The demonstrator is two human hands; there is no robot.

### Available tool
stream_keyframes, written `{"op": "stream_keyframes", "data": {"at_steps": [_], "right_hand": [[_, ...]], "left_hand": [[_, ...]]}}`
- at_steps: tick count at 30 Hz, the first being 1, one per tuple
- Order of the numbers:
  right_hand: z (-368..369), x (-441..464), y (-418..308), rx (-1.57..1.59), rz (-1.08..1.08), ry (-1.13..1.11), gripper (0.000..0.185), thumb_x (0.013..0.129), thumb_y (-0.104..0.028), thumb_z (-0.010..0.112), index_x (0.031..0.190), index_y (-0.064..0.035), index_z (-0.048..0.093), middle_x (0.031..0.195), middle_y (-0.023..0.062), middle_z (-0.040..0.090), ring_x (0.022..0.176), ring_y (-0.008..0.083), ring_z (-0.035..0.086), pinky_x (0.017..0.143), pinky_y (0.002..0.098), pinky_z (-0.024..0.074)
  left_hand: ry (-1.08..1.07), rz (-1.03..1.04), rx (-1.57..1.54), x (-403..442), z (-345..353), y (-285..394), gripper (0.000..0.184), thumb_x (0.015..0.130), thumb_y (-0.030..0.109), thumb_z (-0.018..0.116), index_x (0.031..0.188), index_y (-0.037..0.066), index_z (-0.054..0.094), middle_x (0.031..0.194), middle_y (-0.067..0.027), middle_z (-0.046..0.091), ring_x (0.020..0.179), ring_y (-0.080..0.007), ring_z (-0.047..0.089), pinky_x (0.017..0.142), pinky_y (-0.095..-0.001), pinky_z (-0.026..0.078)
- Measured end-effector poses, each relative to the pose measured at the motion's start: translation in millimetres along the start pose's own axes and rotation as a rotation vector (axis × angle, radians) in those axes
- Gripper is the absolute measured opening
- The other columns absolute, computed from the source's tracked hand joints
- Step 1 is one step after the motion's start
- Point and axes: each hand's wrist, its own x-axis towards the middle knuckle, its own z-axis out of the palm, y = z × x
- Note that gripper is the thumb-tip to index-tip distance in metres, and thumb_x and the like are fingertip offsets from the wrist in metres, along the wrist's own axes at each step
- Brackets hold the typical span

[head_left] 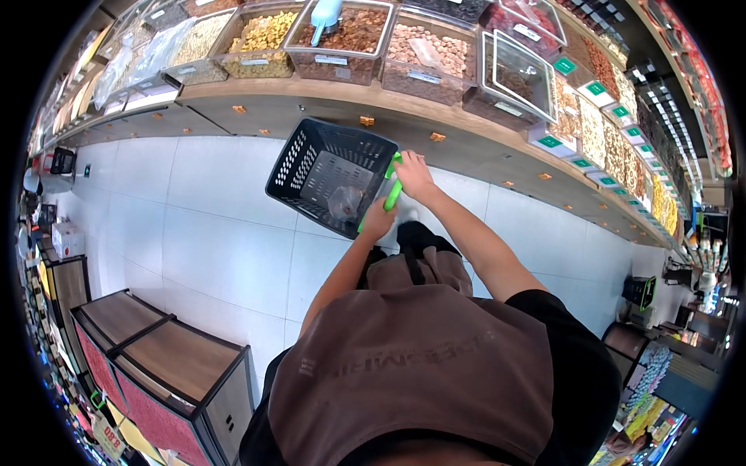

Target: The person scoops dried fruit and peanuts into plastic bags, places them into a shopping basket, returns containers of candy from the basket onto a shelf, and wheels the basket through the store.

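Observation:
A black shopping basket (311, 203) with perforated sides and a green handle (394, 194) is held out in front of my body. My left hand (378, 218) is closed around the nearer part of the handle. Farther along the same handle, my right hand (414, 172) grips it with fingers wrapped over. At the bottom of the basket lies a clear plastic item (346, 203), too indistinct to name.
Along the far side runs a counter (256, 95) with bins of dried goods; a blue scoop (325, 17) rests in one. Wooden display stands (167, 342) are at lower left. Pale floor tiles (217, 202) lie between. Another dark basket (639, 291) stands at right.

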Motion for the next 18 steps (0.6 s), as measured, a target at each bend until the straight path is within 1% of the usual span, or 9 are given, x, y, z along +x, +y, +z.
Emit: {"op": "stream_keyframes", "data": {"at_steps": [2, 4, 6, 8, 12, 14, 15, 16, 18], "right_hand": [[3, 15, -4, -0.022, -0.031, -0.002, 0.023, 0.08, -0.01, 0.065, 0.103, -0.0057, 0.067, 0.122, 0.0156, 0.054, 0.125, 0.0327, 0.046, 0.093, 0.0451, 0.0465], [4, 35, -6, -0.019, -0.088, -0.02, 0.02, 0.08, -0.009, 0.064, 0.099, -0.0055, 0.068, 0.12, 0.0149, 0.055, 0.121, 0.0326, 0.047, 0.091, 0.0445, 0.0474], [6, 52, -11, -0.019, -0.128, 0.006, 0.019, 0.079, -0.008, 0.064, 0.097, -0.0051, 0.069, 0.117, 0.0149, 0.056, 0.118, 0.0329, 0.049, 0.089, 0.0444, 0.0481], [7, 69, -15, 0.012, -0.195, 0.055, 0.016, 0.077, -0.011, 0.066, 0.091, -0.0055, 0.07, 0.107, 0.0149, 0.06, 0.11, 0.0341, 0.054, 0.086, 0.0453, 0.049], [3, 99, -30, -0.074, -0.272, 0.025, 0.024, 0.071, -0.01, 0.069, 0.094, -0.0031, 0.07, 0.098, 0.0148, 0.062, 0.104, 0.0349, 0.056, 0.084, 0.0419, 0.0506], [-4, 116, -38, -0.167, -0.333, 0.009, 0.018, 0.068, -0.014, 0.071, 0.084, -0.0047, 0.073, 0.094, 0.0157, 0.067, 0.097, 0.0365, 0.061, 0.079, 0.0403, 0.0512], [6, 128, -38, -0.24, -0.421, 0.086, 0.019, 0.077, -0.023, 0.065, 0.082, -0.0082, 0.077, 0.086, 0.0124, 0.071, 0.09, 0.034, 0.064, 0.075, 0.0481, 0.0542], [12, 141, -40, -0.229, -0.412, 0.1, 0.019, 0.077, -0.023, 0.065, 0.082, -0.0082, 0.077, 0.086, 0.0124, 0.071, 0.09, 0.034, 0.064, 0.075, 0.0481, 0.0542], [24, 165, -48, -0.193, -0.486, -0.106, 0.018, 0.076, -0.021, 0.066, 0.082, -0.0086, 0.077, 0.084, 0.0104, 0.073, 0.087, 0.0353, 0.068, 0.07, 0.0495, 0.0564]], "left_hand": [[0.22, 0.144, 0.188, 10, -7, -16, 0.025, 0.089, 0.025, 0.065, 0.089, 0.0, 0.061, 0.062, -0.0119, 0.061, 0.056, -0.0226, 0.063, 0.056, -0.0388, 0.048], [0.264, 0.108, 0.178, 10, -21, -4, 0.027, 0.088, 0.025, 0.066, 0.089, -0.001, 0.061, 0.064, -0.0154, 0.062, 0.059, -0.0272, 0.064, 0.058, -0.0416, 0.048], [0.272, 0.026, 0.148, 13, -34, 4, 0.029, 0.086, 0.028, 0.067, 0.093, 0.0, 0.064, 0.082, -0.0266, 0.065, 0.084, -0.0474, 0.063, 0.071, -0.0531, 0.048], [0.303, 0.001, 0.202, 20, -48, 7, 0.029, 0.086, 0.028, 0.066, 0.095, 0.0, 0.065, 0.084, -0.0261, 0.066, 0.086, -0.048, 0.063, 0.073, -0.054, 0.049], [0.287, -0.143, 0.338, 39, -75, 2, 0.029, 0.084, 0.028, 0.066, 0.098, 0.002, 0.067, 0.088, -0.0286, 0.067, 0.089, -0.0484, 0.063, 0.079, -0.0552, 0.05], [0.287, -0.183, 0.435, 46, -95, 6, 0.032, 0.082, 0.028, 0.067, 0.099, 0.002, 0.068, 0.09, -0.0294, 0.067, 0.091, -0.0481, 0.064, 0.082, -0.0548, 0.051], [0.279, -0.229, 0.524, 46, -103, 16, 0.035, 0.08, 0.03, 0.069, 0.099, 0.002, 0.068, 0.091, -0.0294, 0.068, 0.092, -0.0472, 0.065, 0.084, -0.0536, 0.051], [0.268, -0.271, 0.609, 52, -109, 24, 0.038, 0.078, 0.032, 0.071, 0.1, 0.001, 0.069, 0.092, -0.0294, 0.068, 0.093, -0.0462, 0.066, 0.086, -0.0523, 0.052], [0.268, -0.363, 0.64, 67, -119, 36, 0.046, 0.073, 0.037, 0.076, 0.098, -0.001, 0.069, 0.095, -0.0279, 0.069, 0.093, -0.0444, 0.067, 0.087, -0.0501, 0.053]]}}
